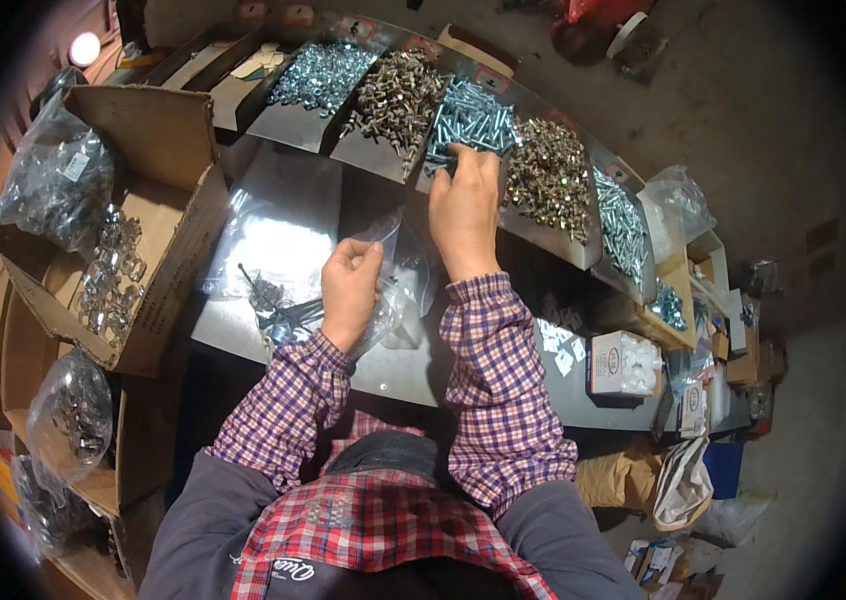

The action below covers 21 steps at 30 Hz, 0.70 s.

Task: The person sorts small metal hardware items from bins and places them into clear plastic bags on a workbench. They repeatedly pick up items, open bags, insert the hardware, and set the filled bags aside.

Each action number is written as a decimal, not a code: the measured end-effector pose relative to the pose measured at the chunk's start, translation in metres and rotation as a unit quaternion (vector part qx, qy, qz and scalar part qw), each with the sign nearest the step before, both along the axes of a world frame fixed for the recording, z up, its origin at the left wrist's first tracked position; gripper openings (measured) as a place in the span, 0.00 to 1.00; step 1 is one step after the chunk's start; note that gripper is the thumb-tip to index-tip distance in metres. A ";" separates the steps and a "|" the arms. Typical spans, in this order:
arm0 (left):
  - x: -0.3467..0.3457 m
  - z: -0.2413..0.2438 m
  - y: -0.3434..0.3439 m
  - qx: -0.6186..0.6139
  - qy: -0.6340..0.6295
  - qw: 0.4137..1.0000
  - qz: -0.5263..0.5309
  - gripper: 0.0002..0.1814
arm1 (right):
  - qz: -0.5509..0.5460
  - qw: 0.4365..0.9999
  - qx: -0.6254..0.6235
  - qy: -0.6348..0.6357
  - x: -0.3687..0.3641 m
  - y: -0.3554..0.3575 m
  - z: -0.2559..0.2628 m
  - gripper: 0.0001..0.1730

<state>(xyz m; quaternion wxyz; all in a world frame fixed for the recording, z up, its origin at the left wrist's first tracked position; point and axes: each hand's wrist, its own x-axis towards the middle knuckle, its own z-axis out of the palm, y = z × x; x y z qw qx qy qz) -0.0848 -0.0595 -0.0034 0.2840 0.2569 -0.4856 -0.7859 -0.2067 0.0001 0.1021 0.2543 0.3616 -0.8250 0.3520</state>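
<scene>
My left hand [351,292] pinches a clear plastic bag [400,300] between thumb and fingers above the metal table. My right hand [465,210] reaches to the near edge of a bin of long zinc-plated screws [475,116]. Its fingertips are partly hidden there, so whether they grip a screw cannot be told. Gold-toned bolts fill the bin to the left [396,97] and the bin to the right [549,176] of those screws. Left of my left hand, black cable ties [295,311] and small dark parts lie by a stack of clear bags [265,240].
A cardboard box [175,247] of shiny metal clamps [111,281] stands at left. Further bins hold nuts [325,75] and thinner screws [621,221]. Small white packets [561,345] lie at right, beside a carton [614,364] of white pieces. A metal wall [535,90] backs the bins.
</scene>
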 end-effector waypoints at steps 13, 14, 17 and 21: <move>0.001 0.007 0.002 0.028 0.014 0.999 0.009 0.10 | 0.045 0.996 0.080 -0.004 0.011 0.018 0.010 0.10; 0.001 0.009 0.002 0.035 0.020 0.999 0.011 0.10 | 0.069 0.994 0.080 -0.019 0.014 0.024 0.011 0.11; 0.004 0.004 0.000 0.047 0.057 0.997 0.032 0.10 | 0.132 0.986 0.075 -0.064 0.028 0.039 0.016 0.15; 0.010 0.012 -0.005 0.041 0.124 0.987 0.091 0.09 | 0.118 0.993 -0.017 -0.010 0.031 0.042 0.036 0.20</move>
